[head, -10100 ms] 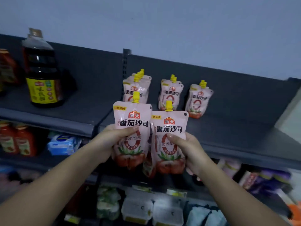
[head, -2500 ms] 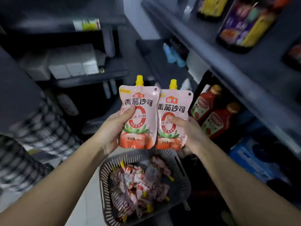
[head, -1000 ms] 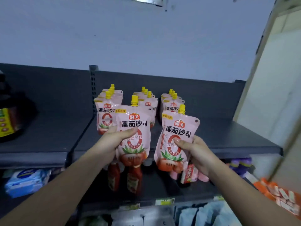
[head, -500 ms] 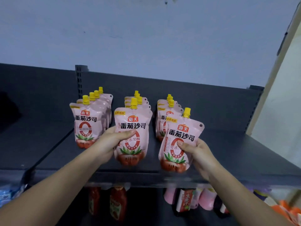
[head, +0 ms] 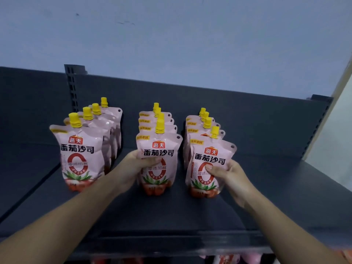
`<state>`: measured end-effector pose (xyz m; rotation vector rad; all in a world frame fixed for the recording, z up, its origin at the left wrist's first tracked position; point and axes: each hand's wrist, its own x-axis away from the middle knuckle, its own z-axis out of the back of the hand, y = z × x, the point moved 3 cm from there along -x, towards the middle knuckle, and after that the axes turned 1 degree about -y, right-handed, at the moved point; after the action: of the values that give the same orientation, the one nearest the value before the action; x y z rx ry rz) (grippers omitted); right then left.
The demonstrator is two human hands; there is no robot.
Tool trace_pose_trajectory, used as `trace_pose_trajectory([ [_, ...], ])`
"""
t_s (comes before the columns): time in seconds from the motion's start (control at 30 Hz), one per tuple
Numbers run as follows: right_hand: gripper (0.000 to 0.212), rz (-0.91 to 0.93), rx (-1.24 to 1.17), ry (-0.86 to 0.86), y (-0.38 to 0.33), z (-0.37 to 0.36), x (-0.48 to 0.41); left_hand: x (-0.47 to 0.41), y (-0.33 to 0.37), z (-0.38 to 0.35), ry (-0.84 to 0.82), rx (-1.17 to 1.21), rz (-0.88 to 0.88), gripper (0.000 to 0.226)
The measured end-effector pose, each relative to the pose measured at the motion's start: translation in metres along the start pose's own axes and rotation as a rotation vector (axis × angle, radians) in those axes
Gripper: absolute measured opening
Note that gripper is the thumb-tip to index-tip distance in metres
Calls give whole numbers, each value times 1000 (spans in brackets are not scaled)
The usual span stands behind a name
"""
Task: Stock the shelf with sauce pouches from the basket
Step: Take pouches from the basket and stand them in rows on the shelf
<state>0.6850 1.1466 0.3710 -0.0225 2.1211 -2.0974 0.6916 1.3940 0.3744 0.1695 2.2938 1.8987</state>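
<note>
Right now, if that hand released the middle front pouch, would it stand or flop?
Probably stands: the middle pouch looks plump, its base seemingly on the shelf, and the left row's front pouch stands unheld. Likely squashy; the left hand wraps its bulging side. The glossy film may be slippery.

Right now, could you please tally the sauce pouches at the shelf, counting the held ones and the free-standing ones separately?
Held, middle front pouch in left hand, right front pouch in right hand: 2
Free-standing pouches: 10
Total: 12
</note>
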Motion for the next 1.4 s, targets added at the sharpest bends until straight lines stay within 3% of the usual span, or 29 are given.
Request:
trace_pose_trajectory([
  [0.17,60,9,13,-96,2,5,-18,-8,1,4,-18,-15,-24,71],
  [0.33,26,-4,35,-147,-1,12,-29,-11,4,14,26,-23,-60,78],
  [0.47,22,5,99,-184,-4,16,-32,-11,3,16,67,0,-51,60],
  [0.63,31,13,129,-208,-3,16,-30,-6,4,17,117,-60,-91,84],
  [0.7,35,5,144,-223,-2,15,-28,-3,4,17,123,-95,-106,74],
  [0.8,33,-21,166,-260,3,18,-27,-1,6,15,129,-156,-68,36],
  [0.83,32,-29,180,-282,3,18,-26,0,6,17,118,-184,-54,37],
  [0.97,38,-40,231,-316,6,23,-24,10,1,22,-42,-351,29,81],
  [1.03,43,-23,245,-287,10,25,-25,13,-2,21,-86,-414,23,72],
  [1.13,43,10,234,-219,13,22,-26,12,-4,20,14,-452,-40,47],
  [1.4,44,46,253,-214,12,17,-16,18,-7,23,63,-559,-67,48],
])
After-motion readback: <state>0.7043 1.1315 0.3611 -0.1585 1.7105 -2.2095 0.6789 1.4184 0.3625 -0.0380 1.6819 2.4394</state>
